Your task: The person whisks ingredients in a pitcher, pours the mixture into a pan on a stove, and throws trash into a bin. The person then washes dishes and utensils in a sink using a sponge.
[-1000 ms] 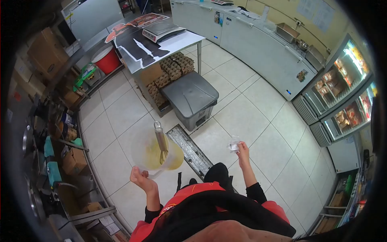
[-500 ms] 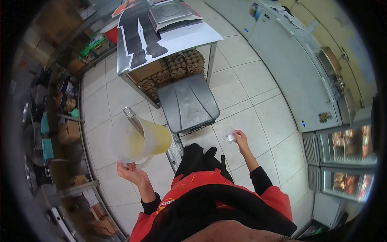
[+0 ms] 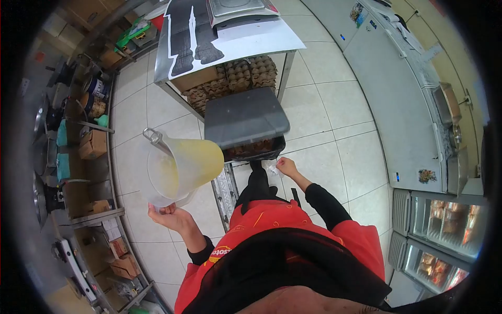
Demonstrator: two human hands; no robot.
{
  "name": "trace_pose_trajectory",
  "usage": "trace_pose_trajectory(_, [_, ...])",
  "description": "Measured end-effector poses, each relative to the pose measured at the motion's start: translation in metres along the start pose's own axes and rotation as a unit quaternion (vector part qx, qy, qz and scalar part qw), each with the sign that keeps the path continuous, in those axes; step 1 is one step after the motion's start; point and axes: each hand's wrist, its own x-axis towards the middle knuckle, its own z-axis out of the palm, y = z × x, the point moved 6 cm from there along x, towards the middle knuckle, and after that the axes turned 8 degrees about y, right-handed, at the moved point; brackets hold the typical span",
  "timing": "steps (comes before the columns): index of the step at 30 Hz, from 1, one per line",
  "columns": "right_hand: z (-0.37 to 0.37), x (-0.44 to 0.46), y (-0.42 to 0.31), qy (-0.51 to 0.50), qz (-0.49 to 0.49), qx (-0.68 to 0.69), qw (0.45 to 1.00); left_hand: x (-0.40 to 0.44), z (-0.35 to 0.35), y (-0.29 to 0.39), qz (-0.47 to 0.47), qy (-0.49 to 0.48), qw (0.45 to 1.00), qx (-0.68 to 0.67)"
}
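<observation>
My left hand [image 3: 175,218] is closed on the handle side of a large translucent pitcher [image 3: 206,162], which leans and holds yellow contents. A metal utensil with a looped handle [image 3: 152,136] stands in it; its lower end is hidden. My right hand [image 3: 287,167] pinches a small crumpled piece of clear plastic [image 3: 273,169], close to the front right corner of a trash bin. The bin's grey lid [image 3: 246,118] is raised, and a dark liner [image 3: 266,153] with brownish waste shows in the gap under it. One leg [image 3: 253,183] reaches forward to the bin's base.
Behind the bin stands a metal table [image 3: 261,42] with a scale [image 3: 240,13] on top and stacked egg trays [image 3: 238,76] underneath. Shelves [image 3: 97,214] with boxes line the left. Chest freezers [image 3: 376,68] and glass-fronted coolers [image 3: 444,220] run along the right. A metal floor grate [image 3: 225,193] lies between.
The bin's lid has risen from closed to partly open. My right hand has moved left to the bin with the plastic, and a leg has stretched forward. The pitcher stays in my left hand.
</observation>
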Motion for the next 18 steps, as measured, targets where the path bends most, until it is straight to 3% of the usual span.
trace_pose_trajectory(3, [0.011, 0.034, -0.020, 0.018, -0.016, -0.014, 1.000, -0.013, 0.000, 0.000, -0.012, -0.025, 1.000, -0.011])
trace_pose_trajectory(5, [0.015, 0.054, -0.050, -0.024, -0.075, -0.037, 0.996, -0.023, 0.010, -0.005, -0.016, -0.063, 0.998, -0.008])
trace_pose_trajectory(10, [0.020, 0.072, -0.068, -0.131, -0.089, 0.038, 0.987, -0.052, 0.039, -0.027, -0.001, -0.044, 0.999, 0.014])
trace_pose_trajectory(11, [0.012, 0.067, -0.067, -0.090, -0.145, 0.005, 0.985, -0.058, 0.047, -0.033, -0.007, -0.051, 0.999, 0.010])
trace_pose_trajectory(12, [-0.006, 0.059, -0.065, -0.152, -0.098, 0.023, 0.983, -0.066, 0.057, -0.040, -0.015, -0.061, 0.998, 0.017])
trace_pose_trajectory(13, [-0.008, 0.060, -0.059, -0.192, -0.137, 0.057, 0.970, -0.074, 0.067, -0.049, -0.024, -0.071, 0.997, 0.023])
trace_pose_trajectory(15, [-0.016, 0.068, -0.004, -0.369, 0.017, 0.048, 0.928, -0.088, 0.089, -0.068, -0.036, -0.099, 0.994, 0.037])
trace_pose_trajectory(18, [-0.077, 0.107, 0.054, -0.336, 0.065, 0.005, 0.940, -0.121, 0.135, -0.103, -0.043, -0.167, 0.983, 0.060])
